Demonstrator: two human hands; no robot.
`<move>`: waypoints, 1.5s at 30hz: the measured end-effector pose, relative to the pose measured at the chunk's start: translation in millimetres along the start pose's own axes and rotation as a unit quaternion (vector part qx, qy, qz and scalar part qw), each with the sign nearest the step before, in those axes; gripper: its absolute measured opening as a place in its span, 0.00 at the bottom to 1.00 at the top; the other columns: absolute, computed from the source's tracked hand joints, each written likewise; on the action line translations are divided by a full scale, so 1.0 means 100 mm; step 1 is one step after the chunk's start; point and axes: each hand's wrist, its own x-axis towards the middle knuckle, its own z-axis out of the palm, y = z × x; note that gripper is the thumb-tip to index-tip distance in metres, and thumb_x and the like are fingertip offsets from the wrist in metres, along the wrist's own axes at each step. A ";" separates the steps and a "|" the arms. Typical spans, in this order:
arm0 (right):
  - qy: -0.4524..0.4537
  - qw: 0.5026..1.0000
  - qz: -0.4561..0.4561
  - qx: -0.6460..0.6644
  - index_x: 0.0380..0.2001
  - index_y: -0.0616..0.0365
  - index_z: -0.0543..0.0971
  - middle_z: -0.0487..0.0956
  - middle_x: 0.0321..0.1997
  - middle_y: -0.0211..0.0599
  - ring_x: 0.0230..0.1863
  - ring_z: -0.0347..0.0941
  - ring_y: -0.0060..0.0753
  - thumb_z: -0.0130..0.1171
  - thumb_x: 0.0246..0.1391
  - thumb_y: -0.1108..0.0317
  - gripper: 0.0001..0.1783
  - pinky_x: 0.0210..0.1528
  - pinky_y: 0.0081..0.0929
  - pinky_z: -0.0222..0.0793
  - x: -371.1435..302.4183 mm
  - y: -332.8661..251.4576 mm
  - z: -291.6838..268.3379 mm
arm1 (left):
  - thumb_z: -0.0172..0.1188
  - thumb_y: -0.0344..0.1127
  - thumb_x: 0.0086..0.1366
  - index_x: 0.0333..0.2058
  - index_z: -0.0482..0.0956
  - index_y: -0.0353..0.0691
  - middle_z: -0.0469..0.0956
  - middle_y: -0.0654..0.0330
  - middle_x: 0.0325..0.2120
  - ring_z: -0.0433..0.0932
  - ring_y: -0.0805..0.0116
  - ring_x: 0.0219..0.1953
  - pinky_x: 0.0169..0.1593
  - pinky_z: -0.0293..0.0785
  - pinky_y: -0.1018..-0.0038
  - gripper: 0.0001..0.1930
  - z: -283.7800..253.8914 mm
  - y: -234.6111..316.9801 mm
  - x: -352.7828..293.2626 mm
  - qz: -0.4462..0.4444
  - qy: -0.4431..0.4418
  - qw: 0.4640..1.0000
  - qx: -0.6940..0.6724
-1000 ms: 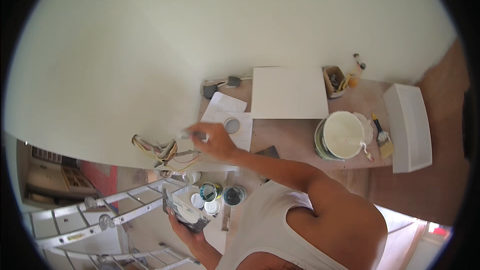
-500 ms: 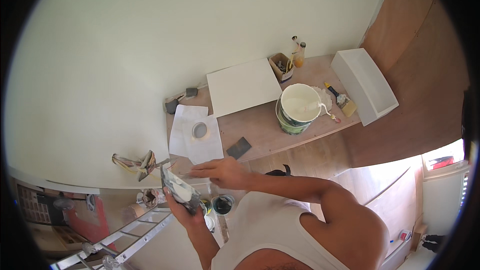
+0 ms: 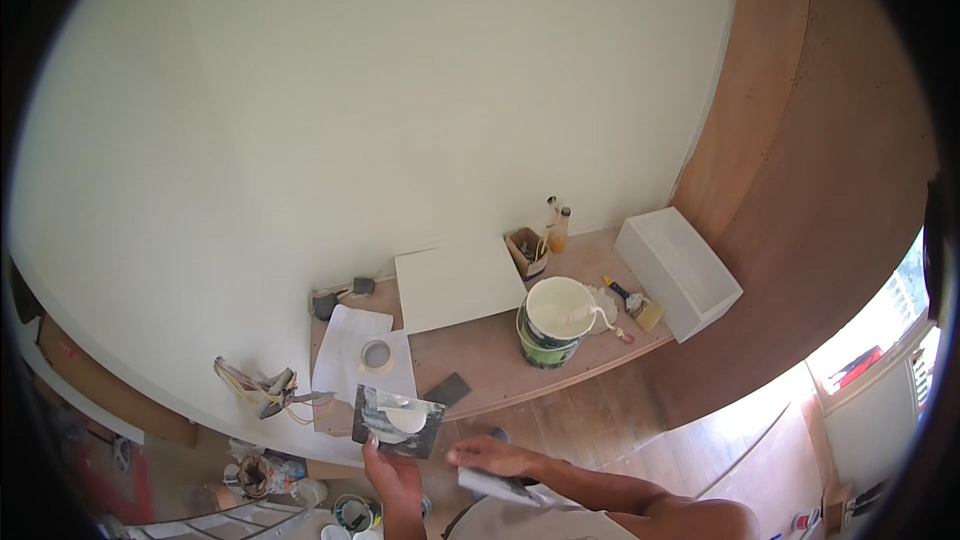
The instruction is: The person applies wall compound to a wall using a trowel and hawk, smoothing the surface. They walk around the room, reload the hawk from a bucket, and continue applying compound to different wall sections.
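My left hand [image 3: 393, 477] is closed on the near edge of a dark flat plate [image 3: 430, 430]. White putty [image 3: 404, 421] lies smeared across the plate, with a mound near its middle. Just to the right, my right hand [image 3: 487, 456] is closed on a wide filling knife [image 3: 497, 486], its pale blade slanting below the fingers; the grip itself is hidden. Blade and plate are apart. Beyond the plate, white sheets [image 3: 345, 348] lie on the wooden bench with a roll of tape [image 3: 376, 355] on them. A dark rectangular pad [image 3: 445, 390] lies beside the sheets.
On the bench [image 3: 480, 365] stand nested buckets [image 3: 553, 325], a white board [image 3: 455, 285], a small box of tools [image 3: 527, 252], a bottle [image 3: 560, 230], a brush [image 3: 635, 305] and a white open box [image 3: 690, 275]. Bundled wires [image 3: 262, 388] stick out of the wall. A ladder [image 3: 250, 520] is at lower left.
The view has tilted up, showing more wall. The plate has turned so its putty side faces up, and my right hand has drawn away from it with the knife.
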 end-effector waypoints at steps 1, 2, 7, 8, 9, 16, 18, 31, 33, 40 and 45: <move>-0.018 0.999 -0.040 -0.010 0.32 0.54 0.76 0.69 0.27 0.22 0.30 0.62 0.18 0.44 0.65 0.42 0.26 0.34 0.22 0.60 0.04 0.03 0.04 | 0.49 0.42 0.67 0.57 0.66 0.37 0.72 0.57 0.53 0.70 0.62 0.56 0.60 0.65 0.63 0.23 0.00 -0.08 0.04 -0.006 -0.018 1.000 0.006; -0.005 1.000 -0.027 -0.011 0.33 0.54 0.76 0.69 0.27 0.22 0.30 0.62 0.18 0.44 0.65 0.41 0.27 0.34 0.22 0.60 0.03 0.00 0.05 | 0.48 0.41 0.67 0.57 0.66 0.37 0.71 0.57 0.53 0.70 0.62 0.56 0.60 0.64 0.63 0.22 0.02 -0.17 0.06 -0.013 -0.036 0.999 0.012; 0.072 0.994 0.023 -0.076 0.33 0.55 0.75 0.71 0.28 0.27 0.32 0.64 0.20 0.40 0.64 0.38 0.30 0.37 0.24 0.62 -0.04 -0.15 -0.06 | 0.46 0.37 0.68 0.56 0.64 0.35 0.70 0.55 0.54 0.69 0.60 0.56 0.58 0.66 0.63 0.21 0.30 -0.32 0.04 0.009 -0.106 0.993 0.043; 0.067 0.992 0.031 -0.097 0.33 0.55 0.76 0.72 0.29 0.27 0.33 0.65 0.21 0.40 0.64 0.38 0.30 0.38 0.24 0.63 -0.04 -0.18 -0.07 | 0.46 0.37 0.68 0.56 0.64 0.35 0.70 0.55 0.53 0.70 0.60 0.55 0.58 0.66 0.63 0.20 0.33 -0.32 0.04 0.015 -0.113 0.993 0.040; 0.062 0.990 0.039 -0.118 0.33 0.56 0.76 0.72 0.29 0.28 0.33 0.66 0.22 0.39 0.64 0.38 0.31 0.39 0.25 0.63 -0.05 -0.20 -0.07 | 0.46 0.37 0.69 0.57 0.64 0.35 0.70 0.54 0.53 0.70 0.60 0.55 0.57 0.67 0.63 0.20 0.33 -0.34 0.04 0.022 -0.120 0.992 0.037; 0.154 0.986 0.034 -0.046 0.36 0.56 0.78 0.75 0.32 0.30 0.32 0.70 0.26 0.41 0.64 0.38 0.31 0.35 0.23 0.64 -0.17 -0.13 -0.14 | 0.48 0.44 0.70 0.52 0.70 0.36 0.77 0.54 0.39 0.78 0.62 0.40 0.40 0.76 0.66 0.19 0.16 -0.54 0.08 -0.020 -0.172 0.963 0.207; 0.215 0.951 -0.095 0.199 0.37 0.58 0.82 0.79 0.28 0.37 0.28 0.73 0.27 0.65 0.50 0.53 0.20 0.30 0.26 0.68 0.11 0.41 -0.14 | 0.50 0.46 0.70 0.50 0.72 0.38 0.78 0.55 0.36 0.78 0.63 0.37 0.36 0.77 0.67 0.19 -0.10 -0.52 0.16 -0.025 -0.183 0.934 0.306; 0.196 0.954 -0.104 0.202 0.39 0.56 0.78 0.75 0.33 0.29 0.33 0.68 0.22 0.50 0.61 0.54 0.17 0.35 0.25 0.65 -0.06 0.00 -0.30 | 0.52 0.48 0.70 0.37 0.77 0.37 0.79 0.60 0.29 0.78 0.69 0.35 0.42 0.74 0.70 0.17 -0.57 -0.19 0.06 0.056 -0.285 0.816 0.500; 0.200 0.955 -0.099 0.194 0.39 0.56 0.78 0.75 0.33 0.29 0.32 0.68 0.22 0.50 0.61 0.53 0.18 0.35 0.24 0.64 -0.06 -0.07 -0.34 | 0.51 0.47 0.70 0.33 0.77 0.38 0.78 0.61 0.26 0.76 0.71 0.31 0.38 0.73 0.72 0.17 -0.53 -0.15 -0.01 0.093 -0.297 0.816 0.487; 0.212 0.956 -0.087 0.182 0.39 0.56 0.78 0.74 0.32 0.28 0.30 0.67 0.21 0.48 0.62 0.50 0.21 0.32 0.23 0.62 -0.15 -0.11 -0.37 | 0.49 0.48 0.71 0.30 0.75 0.40 0.74 0.63 0.23 0.71 0.73 0.26 0.34 0.69 0.73 0.18 -0.69 -0.26 0.20 0.081 -0.288 0.798 0.523; 0.201 0.962 -0.074 0.169 0.39 0.56 0.78 0.74 0.32 0.28 0.29 0.66 0.20 0.46 0.63 0.48 0.22 0.30 0.21 0.61 -0.16 -0.14 -0.30 | 0.47 0.49 0.72 0.35 0.77 0.39 0.79 0.58 0.32 0.77 0.71 0.32 0.38 0.73 0.73 0.19 -0.81 -0.45 0.24 0.134 -0.250 0.809 0.515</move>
